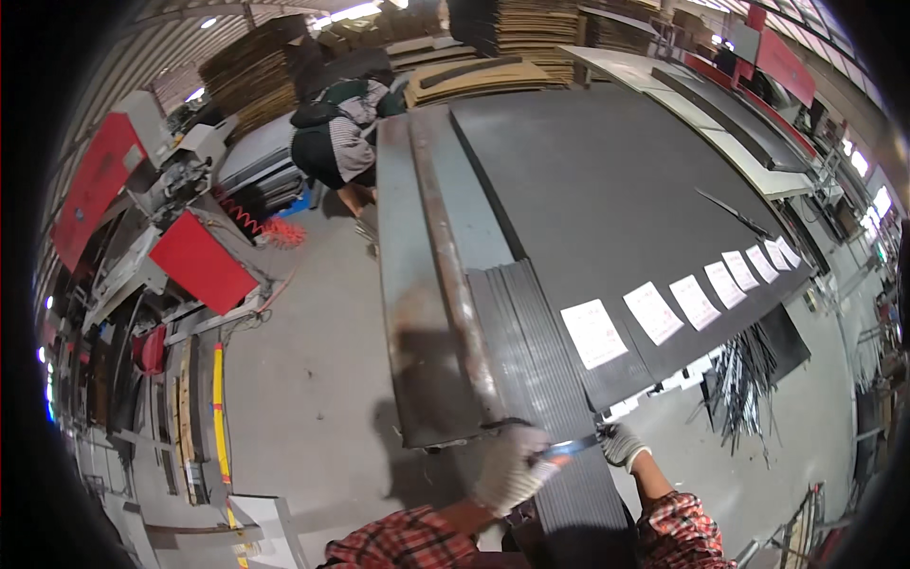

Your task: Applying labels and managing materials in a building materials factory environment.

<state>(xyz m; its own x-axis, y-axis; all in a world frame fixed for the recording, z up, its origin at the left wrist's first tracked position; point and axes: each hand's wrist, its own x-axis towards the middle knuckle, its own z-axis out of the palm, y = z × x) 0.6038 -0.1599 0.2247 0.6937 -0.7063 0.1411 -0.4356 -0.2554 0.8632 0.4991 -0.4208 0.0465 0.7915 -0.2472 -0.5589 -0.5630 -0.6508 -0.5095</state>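
A stack of long, narrow dark grey strips (569, 408) lies lengthwise in front of me, its near end running down between my forearms. My left hand (515, 471), in a pale knitted glove, is closed at the left side of the strips. From it a thin blue-and-dark band (573, 446) crosses the top of the stack toward my right hand (622, 447). That hand, also gloved, has its fingers bent together at the stack's right edge, at the band's dark end. What lies inside the fingers is largely hidden.
A rusty metal bar (445, 247) lies along the worktable (403, 275). To the right, white paper slips (594, 334) and a long knife (735, 212) rest on a large dark sheet (607, 171). Thin offcuts (744, 389) hang below. Another person (341, 133) bends over at the far left.
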